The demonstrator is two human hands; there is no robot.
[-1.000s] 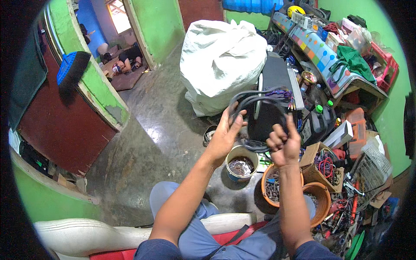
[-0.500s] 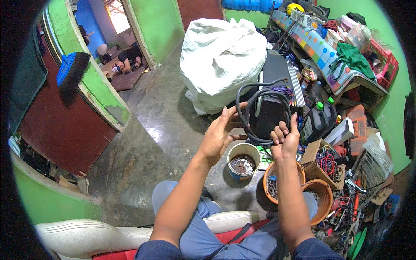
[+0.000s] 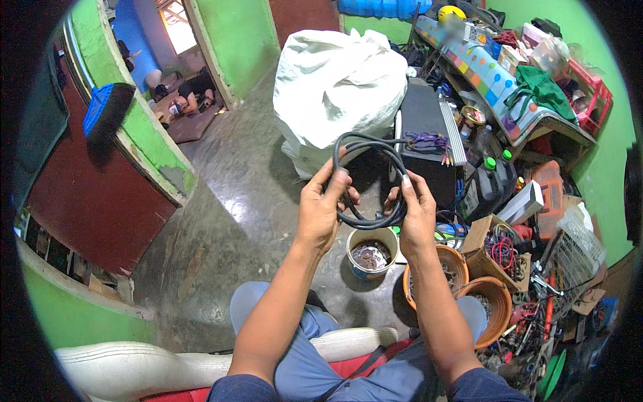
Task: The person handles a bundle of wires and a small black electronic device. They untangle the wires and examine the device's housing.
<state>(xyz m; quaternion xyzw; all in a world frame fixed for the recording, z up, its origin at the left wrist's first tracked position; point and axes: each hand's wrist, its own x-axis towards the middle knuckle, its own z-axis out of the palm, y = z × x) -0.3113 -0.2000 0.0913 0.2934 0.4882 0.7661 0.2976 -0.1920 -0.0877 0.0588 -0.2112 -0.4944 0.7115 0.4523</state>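
Observation:
My left hand point(image 3: 324, 208) and my right hand point(image 3: 414, 204) are both closed on a coiled black cable point(image 3: 367, 223), one at each side of the loops, which hang upright between them above the floor. Just below the coil stands a white bucket point(image 3: 372, 254) with dark, dirty contents. Two orange buckets point(image 3: 492, 328) sit by my right forearm, holding small pieces I cannot make out. Behind the coil are a large white sack point(image 3: 335, 87) and a bundle of purple cables point(image 3: 425, 141).
A cluttered bench point(image 3: 502, 100) runs along the right wall, with jugs point(image 3: 482, 191), a cardboard box point(image 3: 485, 264) of wires and piled tools beneath. At left are a dark red door point(image 3: 94, 214) and a hanging blue broom head point(image 3: 100, 110). A person point(image 3: 191, 100) lies beyond the doorway.
My left hand has moved from loosely open beside the cable to gripping it. The coil has shifted slightly left and is now rounder and neater, held from both sides.

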